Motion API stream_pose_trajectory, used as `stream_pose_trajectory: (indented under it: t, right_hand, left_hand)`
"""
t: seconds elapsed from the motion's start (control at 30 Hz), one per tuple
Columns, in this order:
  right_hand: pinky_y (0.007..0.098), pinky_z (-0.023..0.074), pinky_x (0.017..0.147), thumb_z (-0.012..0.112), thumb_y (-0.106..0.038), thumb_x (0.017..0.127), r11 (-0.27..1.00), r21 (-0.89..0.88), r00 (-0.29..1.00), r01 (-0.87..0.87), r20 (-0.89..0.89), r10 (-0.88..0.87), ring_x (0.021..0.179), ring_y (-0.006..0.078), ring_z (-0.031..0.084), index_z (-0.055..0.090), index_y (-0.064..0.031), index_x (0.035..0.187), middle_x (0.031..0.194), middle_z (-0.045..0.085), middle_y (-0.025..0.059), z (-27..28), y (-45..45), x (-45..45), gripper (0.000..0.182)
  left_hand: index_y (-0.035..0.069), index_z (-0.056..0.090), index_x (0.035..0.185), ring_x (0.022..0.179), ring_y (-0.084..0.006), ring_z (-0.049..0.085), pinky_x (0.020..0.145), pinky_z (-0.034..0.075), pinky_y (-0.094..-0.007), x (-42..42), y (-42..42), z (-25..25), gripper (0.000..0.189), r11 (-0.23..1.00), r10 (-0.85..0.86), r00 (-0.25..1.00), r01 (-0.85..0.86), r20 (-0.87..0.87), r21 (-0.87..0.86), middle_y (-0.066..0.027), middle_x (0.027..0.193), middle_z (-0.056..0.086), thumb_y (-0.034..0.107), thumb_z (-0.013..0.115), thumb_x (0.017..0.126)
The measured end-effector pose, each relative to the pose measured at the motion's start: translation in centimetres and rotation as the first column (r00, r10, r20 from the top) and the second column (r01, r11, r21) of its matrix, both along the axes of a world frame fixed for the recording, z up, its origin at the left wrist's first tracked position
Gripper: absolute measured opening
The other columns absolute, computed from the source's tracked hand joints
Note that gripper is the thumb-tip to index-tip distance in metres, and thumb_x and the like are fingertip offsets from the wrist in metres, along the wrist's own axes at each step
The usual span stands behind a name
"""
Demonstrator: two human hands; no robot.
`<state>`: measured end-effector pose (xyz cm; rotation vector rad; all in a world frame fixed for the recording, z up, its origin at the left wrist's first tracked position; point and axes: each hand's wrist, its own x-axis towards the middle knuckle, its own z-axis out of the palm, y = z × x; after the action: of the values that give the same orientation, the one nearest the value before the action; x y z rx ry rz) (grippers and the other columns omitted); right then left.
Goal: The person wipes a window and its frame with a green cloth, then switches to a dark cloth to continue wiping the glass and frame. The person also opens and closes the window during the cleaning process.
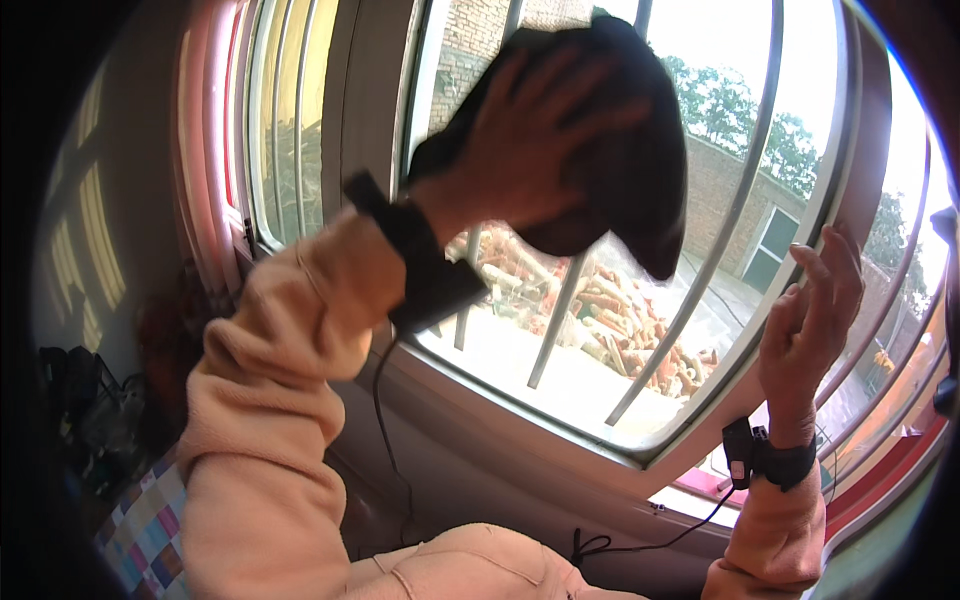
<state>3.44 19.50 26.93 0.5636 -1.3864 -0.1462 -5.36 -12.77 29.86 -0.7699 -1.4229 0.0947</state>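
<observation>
Spread wide and blurred, my left hand [525,135] presses a dark cloth [637,172] against a framed window pane [645,330]. Its palm lies over the cloth, whose lower right corner hangs down. My right hand [814,307] rests on the right side of the window frame [862,150], fingers pointing up and slightly bent, with no object in it. Both wrists bear black straps with small devices and cables. The contact between cloth and glass is hidden behind the cloth.
Metal bars [731,217] stand behind the glass. Outside are a heap of corn cobs [615,315], a brick wall and trees. A pink curtain [202,142] hangs at the left. Black cables run below the window. A checked cloth [150,525] lies at the lower left.
</observation>
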Motion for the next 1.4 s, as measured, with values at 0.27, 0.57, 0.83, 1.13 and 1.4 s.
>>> stream_pose_trajectory:
  t: [0.27, 0.57, 0.83, 1.13, 1.4]
  right_hand:
    - [0.0399, 0.0453, 0.104, 0.047, 0.001, 0.09, 0.992, 0.093, 0.996, 0.081, -0.044, -0.077, 0.129, 0.0299, 0.051, 0.065, -0.011, 0.117, 0.134, 0.057, 0.0125, 0.1, 1.0, 0.1, 0.035]
    - [0.0284, 0.0518, 0.08, 0.055, -0.007, 0.094, 0.978, 0.206, 0.999, 0.033, -0.049, -0.024, 0.113, 0.0223, 0.061, 0.065, -0.0159, 0.122, 0.135, 0.06, 0.0087, 1.1, 3.1, -1.4, 0.031]
    - [0.0305, 0.0519, 0.085, 0.058, -0.004, 0.092, 0.991, 0.135, 1.0, -0.008, 0.018, 0.006, 0.116, 0.0214, 0.061, 0.067, -0.018, 0.121, 0.134, 0.061, 0.0054, 0.6, 3.0, -1.6, 0.034]
    - [0.0428, 0.045, 0.102, 0.052, 0.0, 0.087, 0.997, 0.068, 0.996, 0.047, -0.084, -0.041, 0.122, 0.0282, 0.058, 0.068, -0.0154, 0.11, 0.129, 0.062, 0.0103, 0.8, 1.1, -0.7, 0.033]
    - [0.045, 0.0422, 0.104, 0.053, 0.006, 0.081, 0.999, 0.046, 0.997, -0.016, -0.071, 0.019, 0.122, 0.0271, 0.057, 0.069, -0.0126, 0.106, 0.124, 0.063, 0.0095, 0.7, 0.8, -0.6, 0.036]
  left_hand:
    - [0.012, 0.056, 0.128, 0.116, -0.0375, 0.052, 0.094, 0.044, -0.0495, 1.6, -2.7, 10.7, 0.043, 0.934, -0.302, 0.934, 0.251, -0.189, -0.254, -0.0142, 0.125, 0.053, 0.028, 0.066, 0.089]
    - [0.004, 0.038, 0.149, 0.139, -0.0486, 0.031, 0.113, 0.025, -0.0566, -0.2, -4.8, -7.4, 0.069, 0.973, 0.089, 0.995, -0.095, 0.04, 0.212, -0.0296, 0.149, 0.033, 0.038, 0.059, 0.093]
    - [0.009, 0.03, 0.153, 0.139, -0.054, 0.022, 0.114, 0.016, -0.064, 0.8, -5.5, -19.2, 0.074, 0.95, -0.071, 0.956, -0.023, 0.285, 0.312, -0.0294, 0.155, 0.022, 0.046, 0.052, 0.094]
    - [0.016, 0.036, 0.153, 0.144, -0.0543, 0.013, 0.113, 0.007, -0.0706, 5.5, 3.4, -25.8, 0.088, 0.942, -0.244, 0.837, 0.085, 0.49, 0.323, -0.0271, 0.157, 0.022, 0.051, 0.065, 0.077]
    - [0.025, 0.047, 0.145, 0.144, -0.0312, 0.03, 0.118, 0.012, -0.0606, 6.9, 9.9, -22.3, 0.082, 0.909, -0.159, 0.782, 0.354, 0.603, -0.22, -0.009, 0.156, 0.035, 0.048, 0.074, 0.07]
